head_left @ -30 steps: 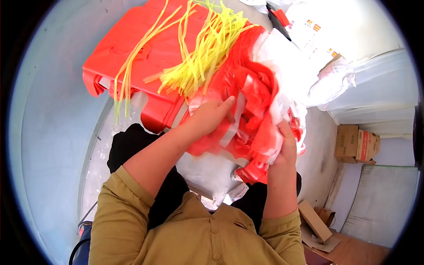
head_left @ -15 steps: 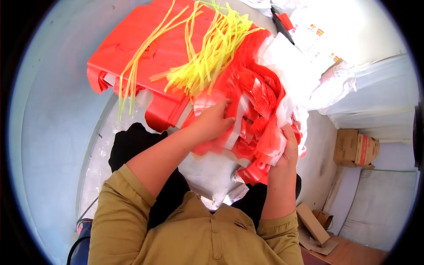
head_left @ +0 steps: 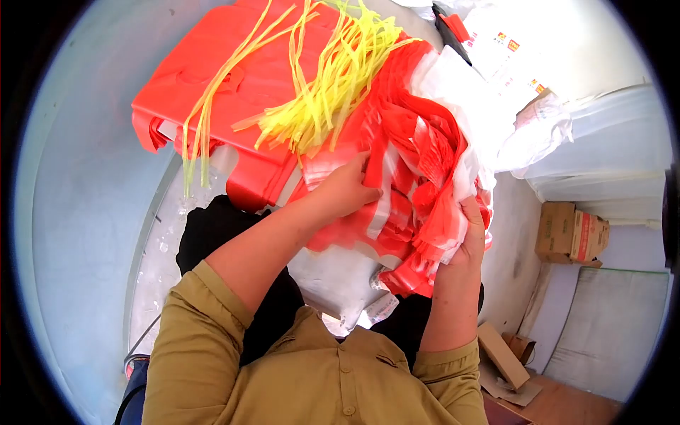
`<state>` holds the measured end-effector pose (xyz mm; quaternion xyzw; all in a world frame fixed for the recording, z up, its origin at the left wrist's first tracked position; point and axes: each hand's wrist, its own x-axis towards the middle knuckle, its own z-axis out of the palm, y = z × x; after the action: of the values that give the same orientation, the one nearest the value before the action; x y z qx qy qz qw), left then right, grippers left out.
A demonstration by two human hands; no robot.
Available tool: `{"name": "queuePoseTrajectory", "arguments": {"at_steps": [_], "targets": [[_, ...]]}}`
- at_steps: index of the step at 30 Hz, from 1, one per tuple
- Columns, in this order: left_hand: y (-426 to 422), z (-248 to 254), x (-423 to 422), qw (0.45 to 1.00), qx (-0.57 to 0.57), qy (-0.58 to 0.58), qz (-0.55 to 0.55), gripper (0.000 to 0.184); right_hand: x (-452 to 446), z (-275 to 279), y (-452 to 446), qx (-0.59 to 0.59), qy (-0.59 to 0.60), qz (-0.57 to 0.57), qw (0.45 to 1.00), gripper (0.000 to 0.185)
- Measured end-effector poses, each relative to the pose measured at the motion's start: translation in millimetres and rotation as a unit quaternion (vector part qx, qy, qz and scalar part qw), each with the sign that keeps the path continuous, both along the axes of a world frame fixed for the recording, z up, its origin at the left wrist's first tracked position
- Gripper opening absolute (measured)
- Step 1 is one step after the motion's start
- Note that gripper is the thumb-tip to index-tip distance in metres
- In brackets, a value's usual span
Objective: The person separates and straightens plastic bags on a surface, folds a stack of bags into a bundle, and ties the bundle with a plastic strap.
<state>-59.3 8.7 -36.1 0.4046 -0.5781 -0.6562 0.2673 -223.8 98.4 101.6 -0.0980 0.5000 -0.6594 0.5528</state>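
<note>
A thick bunch of red-and-white plastic bags (head_left: 425, 152) lies in folds before me, its layers fanned toward my body. My left hand (head_left: 347, 188) is at the bunch's left side, thumb and fingers closing on a red plastic bag (head_left: 373, 170); its fingertips are partly hidden. On the right, my right hand (head_left: 467, 237) grips the layered edge of the bunch, thumb on top and the other fingers hidden behind. Above my left hand, yellow plastic strips (head_left: 336, 85) lie loosely across the red bags.
A flat stack of red bags (head_left: 234, 92) fills the upper left. White printed sacks (head_left: 496, 78) lie at the upper right. A cardboard box (head_left: 570, 234) stands by the right wall, with cardboard pieces (head_left: 506, 358) below it. My black-trousered knee (head_left: 216, 237) is under the stack's edge.
My right hand has moved slightly up and right with the bag edges. The layers between my hands have spread a little. The red stack and yellow strips appear shifted slightly left in view.
</note>
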Motion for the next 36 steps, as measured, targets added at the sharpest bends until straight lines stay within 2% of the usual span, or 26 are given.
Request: {"name": "queuePoseTrajectory", "arguments": {"at_steps": [5,13,17,19,22,25,31,34,36], "targets": [[1.5,-0.8,3.8,1.000,0.008,0.012,-0.009,0.091,-12.5,-10.4,2.8,-0.017,-0.047,0.016,0.999,0.046],[-2.9,13.3,7.1,0.999,-0.007,0.024,-0.038,0.090,-6.4,-6.5,0.5,-0.010,-0.017,-0.009,1.000,0.046],[-5.2,-13.3,-0.2,0.999,-0.017,-0.008,-0.029,0.079,-4.4,-5.7,0.3,-0.005,0.004,-0.022,1.000,0.047],[-1.4,12.7,10.3,0.998,-0.005,-0.057,-0.029,0.073,-3.2,-5.4,0.2,-0.003,0.012,-0.023,1.000,0.047],[0.3,6.2,13.9,0.998,-0.019,-0.060,-0.019,0.060,-1.3,-4.3,-0.3,0.006,0.013,-0.021,1.000,0.048],[-1.0,10.7,22.3,0.994,-0.004,-0.055,-0.090,0.045,-7.1,-10.6,0.3,0.000,0.009,-0.012,1.000,0.049],[9.1,26.2,20.7,0.982,-0.069,-0.157,-0.081,0.034,-12.3,-15.9,3.8,-0.007,-0.080,0.013,0.997,0.052],[13.0,20.9,19.9,0.956,-0.215,-0.199,-0.032,0.030,-5.8,-12.1,7.1,-0.013,-0.101,0.033,0.994,0.047],[16.7,15.5,19.9,0.950,-0.258,-0.175,0.025,0.028,-8.0,-17.8,7.5,-0.009,-0.089,0.017,0.996,0.047]]}}
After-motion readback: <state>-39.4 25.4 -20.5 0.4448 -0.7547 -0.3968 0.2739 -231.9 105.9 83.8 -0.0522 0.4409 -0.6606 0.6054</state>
